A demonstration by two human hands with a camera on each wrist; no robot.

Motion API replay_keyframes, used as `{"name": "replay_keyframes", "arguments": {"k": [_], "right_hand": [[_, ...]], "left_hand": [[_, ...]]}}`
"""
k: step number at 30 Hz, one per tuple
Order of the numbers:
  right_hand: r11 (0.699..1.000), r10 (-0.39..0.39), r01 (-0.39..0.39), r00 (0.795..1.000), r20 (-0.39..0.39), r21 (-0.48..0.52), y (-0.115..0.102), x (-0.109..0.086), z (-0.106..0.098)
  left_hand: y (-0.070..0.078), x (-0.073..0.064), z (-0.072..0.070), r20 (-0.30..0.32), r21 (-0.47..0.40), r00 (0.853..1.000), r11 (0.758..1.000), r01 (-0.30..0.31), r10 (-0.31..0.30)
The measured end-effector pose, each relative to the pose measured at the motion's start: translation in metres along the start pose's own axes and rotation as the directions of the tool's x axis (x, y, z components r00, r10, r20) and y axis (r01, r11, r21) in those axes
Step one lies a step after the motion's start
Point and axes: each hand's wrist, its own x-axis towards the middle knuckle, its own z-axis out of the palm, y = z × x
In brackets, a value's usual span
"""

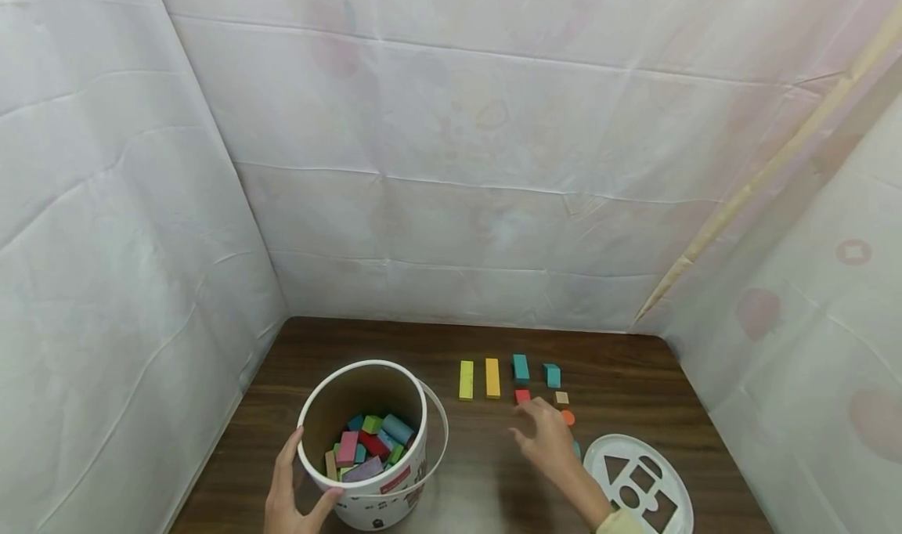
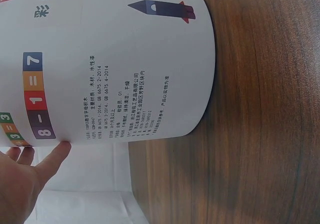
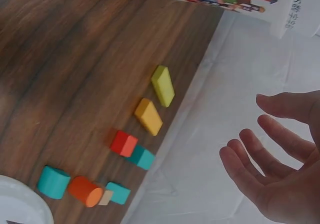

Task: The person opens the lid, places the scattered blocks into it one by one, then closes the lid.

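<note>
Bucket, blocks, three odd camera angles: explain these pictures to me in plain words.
There is no machine: a person works with a bare left hand and right hand. The widest picture comes from a camera on the head; the others, from one on each wrist. On the wooden surface are a bucket with colored blocks inside, a white disc with shaped holes, and loose blocks. The left hand touches the bucket. The right, near a red block, has nothing in its grip.
</note>
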Motion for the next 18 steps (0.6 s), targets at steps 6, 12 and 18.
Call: {"name": "replay_keyframes", "arguments": {"k": [6,12,18], "right_hand": [[0.998,0.038,-0.039,0.999,-0.011,-0.048,0.018,-0.003,0.004],[0.995,0.071,-0.074,0.997,-0.035,-0.062,0.037,-0.007,0.006],[0.990,0.107,-0.110,0.993,-0.043,-0.088,0.057,-0.011,0.008]], "left_hand": [[0.001,0.001,0.000,0.017,0.003,1.000,1.000,0.017,-0.017],[0.001,0.001,-0.001,0.024,0.004,1.000,1.000,0.016,-0.016],[0.003,0.000,-0.002,0.035,-0.012,0.999,1.000,0.019,-0.019]]}}
